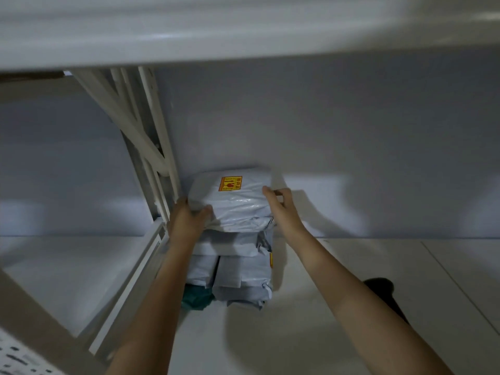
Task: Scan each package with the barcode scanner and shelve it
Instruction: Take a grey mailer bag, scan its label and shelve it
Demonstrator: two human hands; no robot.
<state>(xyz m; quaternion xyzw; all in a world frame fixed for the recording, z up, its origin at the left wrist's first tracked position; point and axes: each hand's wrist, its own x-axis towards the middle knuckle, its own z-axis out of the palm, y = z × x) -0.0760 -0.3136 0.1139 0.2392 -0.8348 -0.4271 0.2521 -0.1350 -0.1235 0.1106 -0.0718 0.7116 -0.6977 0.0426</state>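
A grey plastic mailer package with a yellow-and-red sticker lies on top of a stack of grey packages on the white shelf. My left hand grips the top package's left front corner, thumb on top. At its right edge, my right hand touches the package with fingers loosely curled and apart. The stack sits in the shelf's back left corner against the wall. No barcode scanner is in view.
A white metal upright with diagonal braces stands just left of the stack. The shelf above overhangs the top of the view. A green package peeks out at the stack's bottom left. A dark object lies behind my right forearm.
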